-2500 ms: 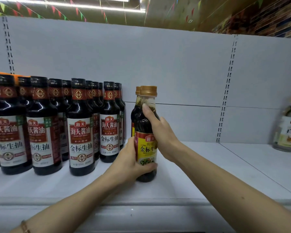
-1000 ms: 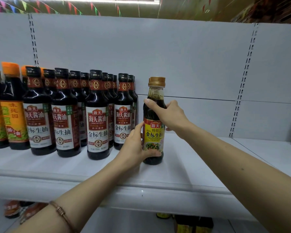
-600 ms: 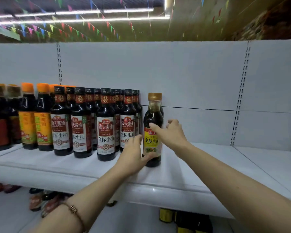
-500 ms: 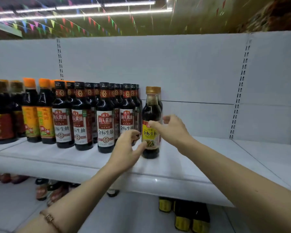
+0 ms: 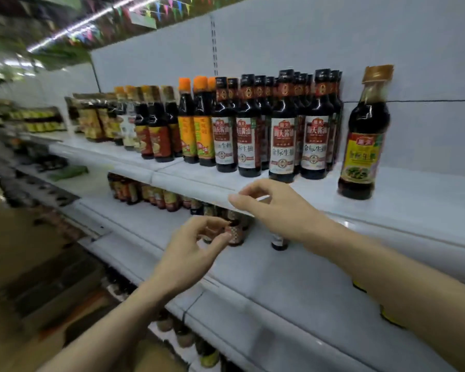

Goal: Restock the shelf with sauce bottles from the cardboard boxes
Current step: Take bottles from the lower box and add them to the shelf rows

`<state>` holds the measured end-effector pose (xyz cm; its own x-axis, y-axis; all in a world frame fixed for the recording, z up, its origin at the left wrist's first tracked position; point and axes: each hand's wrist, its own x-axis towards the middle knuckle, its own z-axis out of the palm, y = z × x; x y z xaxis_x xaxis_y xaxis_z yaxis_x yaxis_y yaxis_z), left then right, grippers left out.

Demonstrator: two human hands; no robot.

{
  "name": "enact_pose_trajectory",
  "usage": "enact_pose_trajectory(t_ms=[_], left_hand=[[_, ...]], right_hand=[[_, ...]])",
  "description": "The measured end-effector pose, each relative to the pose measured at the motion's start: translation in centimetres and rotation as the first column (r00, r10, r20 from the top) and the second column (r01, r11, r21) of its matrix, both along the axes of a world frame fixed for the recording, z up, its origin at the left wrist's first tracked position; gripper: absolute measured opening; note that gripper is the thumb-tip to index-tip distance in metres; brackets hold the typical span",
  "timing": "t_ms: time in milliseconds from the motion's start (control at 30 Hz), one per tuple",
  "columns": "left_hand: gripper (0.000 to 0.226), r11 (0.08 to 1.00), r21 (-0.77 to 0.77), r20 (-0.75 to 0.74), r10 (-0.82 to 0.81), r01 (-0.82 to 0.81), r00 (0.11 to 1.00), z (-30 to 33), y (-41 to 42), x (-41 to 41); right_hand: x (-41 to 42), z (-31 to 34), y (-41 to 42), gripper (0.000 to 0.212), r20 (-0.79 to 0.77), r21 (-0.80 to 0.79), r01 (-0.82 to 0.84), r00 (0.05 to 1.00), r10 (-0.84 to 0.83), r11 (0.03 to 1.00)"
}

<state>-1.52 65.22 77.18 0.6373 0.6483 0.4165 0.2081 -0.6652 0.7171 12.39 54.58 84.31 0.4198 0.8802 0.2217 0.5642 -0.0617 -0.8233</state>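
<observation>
A dark sauce bottle with a gold cap and yellow label [image 5: 363, 135] stands upright on the white upper shelf [image 5: 414, 200], alone to the right of a row of black-capped soy sauce bottles [image 5: 282, 124]. My right hand [image 5: 274, 208] hovers in front of the shelf edge, left of and below that bottle, fingers loosely curled and empty. My left hand [image 5: 191, 251] hangs lower, before the second shelf, also loosely curled and holding nothing. No cardboard box shows.
Orange-capped bottles [image 5: 196, 122] and further sauce bottles [image 5: 151, 124] fill the upper shelf to the left. Small jars [image 5: 234, 232] stand under it on the second shelf [image 5: 279, 280]. More bottles sit on a lower shelf. The aisle floor [image 5: 24, 264] lies to the left.
Both hands have let go of the gold-capped bottle and drawn back down and left. The view has swung left, so the bottle now stands at the right.
</observation>
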Motion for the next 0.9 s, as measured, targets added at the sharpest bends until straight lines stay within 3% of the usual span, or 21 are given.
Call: enact_pose_trajectory(t_ms=[233, 533, 633, 900], left_hand=[[0.027, 0.989, -0.07, -0.138, 0.116, -0.127, 0.984, -2.1, 6.8, -11.1], [0.016, 0.921, -0.048, -0.125, 0.379, -0.387, 0.917, -3.7, 20.6, -27.4], [0.016, 0.895, -0.109, -0.123, 0.419, -0.432, 0.899, -4.3, 24.6, -32.2], [0.018, 0.828, -0.251, -0.185, 0.467, -0.501, 0.864, -10.2, 35.1, -39.0]], right_hand=[[-7.8, -1.6, 10.3, 0.035, -0.019, -0.082, -0.267, 0.964, 0.266, 0.96], [-21.5, -4.1, 27.6, 0.033, 0.007, -0.107, -0.446, 0.893, 0.449, 0.888], [-25.6, -4.5, 32.5, 0.025, -0.017, -0.086, -0.498, 0.867, 0.498, 0.863], [-34.8, -8.5, 46.4, 0.037, -0.051, -0.109, -0.64, 0.768, 0.639, 0.761]])
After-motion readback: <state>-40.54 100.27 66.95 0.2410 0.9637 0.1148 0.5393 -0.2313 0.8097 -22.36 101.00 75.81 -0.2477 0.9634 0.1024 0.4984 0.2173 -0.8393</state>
